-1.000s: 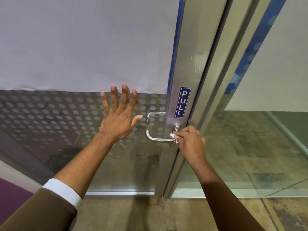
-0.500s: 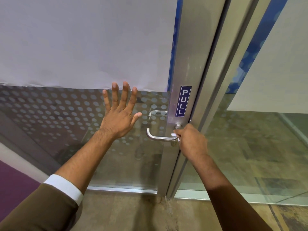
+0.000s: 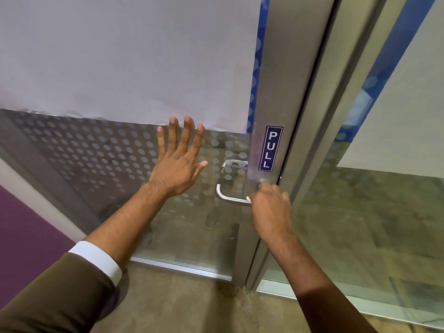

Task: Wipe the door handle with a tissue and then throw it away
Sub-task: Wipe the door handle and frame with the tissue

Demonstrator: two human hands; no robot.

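A silver lever door handle [image 3: 227,197] sticks out from the metal stile of a glass door, below a blue PULL sign [image 3: 270,148]. My right hand [image 3: 270,207] is closed around the handle's inner end, near the stile. Only a tiny white corner of tissue [image 3: 248,199] shows at its fingers; the rest is hidden inside the fist. My left hand [image 3: 179,164] lies flat on the dotted glass to the left of the handle, fingers spread and holding nothing.
The door's metal stile [image 3: 283,92] and the frame beside it run up the middle. White film covers the upper glass [image 3: 120,56]. A fixed glass panel [image 3: 372,212] stands on the right. A purple wall [image 3: 21,236] is at the lower left, with brown floor [image 3: 180,304] below.
My right hand has slid along the handle toward the stile and covered most of the tissue. The left hand stays flat on the glass. The view has shifted slightly.
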